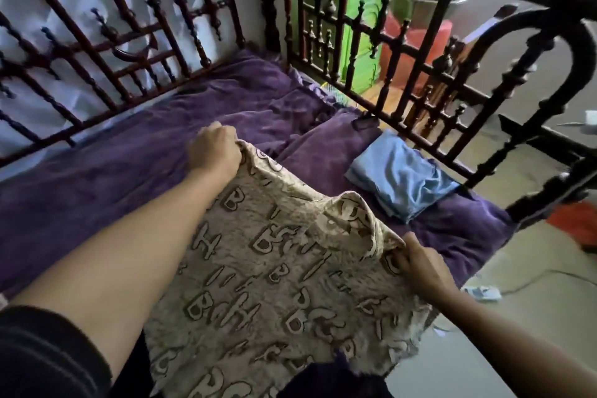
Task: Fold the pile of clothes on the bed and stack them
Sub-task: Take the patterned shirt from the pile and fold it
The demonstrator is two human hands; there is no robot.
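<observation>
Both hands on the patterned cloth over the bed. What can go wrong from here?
The patterned cloth bunches near the right hand; laid down like this, the fold may come out crooked.
The left hand grips only a corner, which might slip.
The folded blue garment lies close by; a sweep could disturb it.

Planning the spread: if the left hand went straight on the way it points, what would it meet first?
The left hand would likely meet the rumpled purple blanket first, then the bed rails; depth is unclear.
</observation>
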